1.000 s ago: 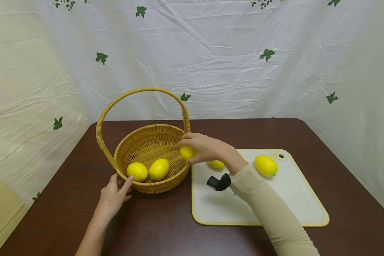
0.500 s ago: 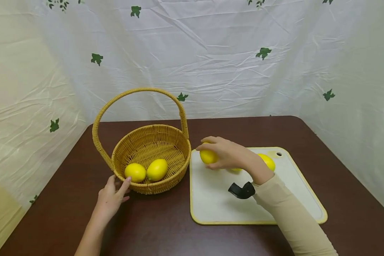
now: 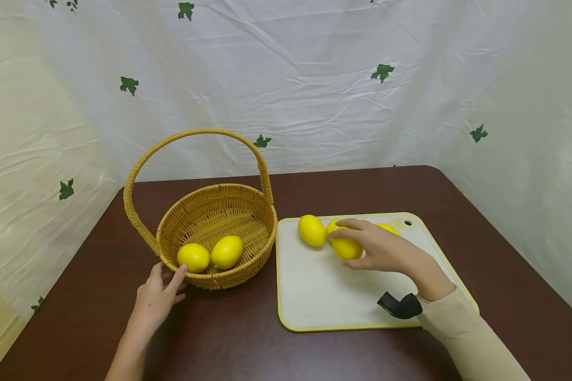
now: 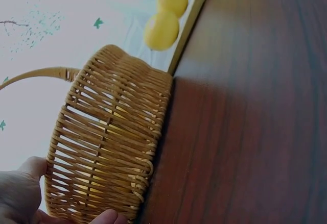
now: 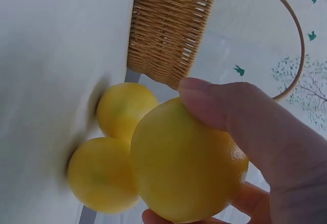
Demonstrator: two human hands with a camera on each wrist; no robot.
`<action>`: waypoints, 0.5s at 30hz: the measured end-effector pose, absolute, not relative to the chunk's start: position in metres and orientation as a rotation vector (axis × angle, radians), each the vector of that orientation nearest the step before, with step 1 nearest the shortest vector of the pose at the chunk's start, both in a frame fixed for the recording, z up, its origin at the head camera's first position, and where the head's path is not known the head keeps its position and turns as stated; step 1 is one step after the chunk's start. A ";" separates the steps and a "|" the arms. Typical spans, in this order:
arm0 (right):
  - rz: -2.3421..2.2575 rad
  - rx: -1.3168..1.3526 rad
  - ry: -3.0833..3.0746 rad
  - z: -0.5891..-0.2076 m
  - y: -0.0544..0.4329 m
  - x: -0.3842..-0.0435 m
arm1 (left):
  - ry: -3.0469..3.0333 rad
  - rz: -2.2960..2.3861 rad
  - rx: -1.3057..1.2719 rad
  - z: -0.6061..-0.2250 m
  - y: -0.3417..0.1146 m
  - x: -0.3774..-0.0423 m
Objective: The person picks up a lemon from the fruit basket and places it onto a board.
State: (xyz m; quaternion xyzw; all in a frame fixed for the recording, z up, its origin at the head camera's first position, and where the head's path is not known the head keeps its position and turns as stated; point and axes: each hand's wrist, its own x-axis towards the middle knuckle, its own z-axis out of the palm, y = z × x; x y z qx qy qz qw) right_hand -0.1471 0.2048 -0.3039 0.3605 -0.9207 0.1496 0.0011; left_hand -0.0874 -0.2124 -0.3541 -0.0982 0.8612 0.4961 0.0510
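A wicker basket [image 3: 262, 254] with a tall arched handle stands left of the middle of the table. Two yellow lemons [image 3: 227, 252] lie inside it near its front wall. My left hand [image 3: 153, 299] holds the basket's front left side, thumb at the rim and fingers against the outer wall. Over the white cutting board [image 3: 324, 301], my right hand [image 3: 386, 246] grips a lemon [image 5: 186, 165] between thumb and fingers. On the board, one lemon [image 3: 312, 230] lies left of the held one and another [image 5: 103, 174] sits beside it. A further lemon [image 3: 388, 228] is partly hidden behind the hand.
The dark brown table [image 3: 219, 338] extends around the board and basket. White curtain cloth [image 3: 305, 95] with green leaf prints hangs behind and at both sides. A black bracket [image 3: 400, 305] is on my right wrist. The board's right part is covered by the sleeve [image 3: 467, 333].
My right hand has carried its lemon from the basket's right rim rightward over the board, uncovering lemons there. The left hand keeps its hold on the basket. The head view has shifted slightly.
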 end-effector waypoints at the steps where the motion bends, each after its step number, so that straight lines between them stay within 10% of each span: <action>1: 0.470 1.124 -2.899 -0.306 0.208 -0.145 | 2.622 1.510 -0.301 -0.354 -0.213 -0.087; 15: 0.439 1.129 -2.901 -0.333 0.240 -0.118 | 2.620 1.476 -0.314 -0.353 -0.214 -0.086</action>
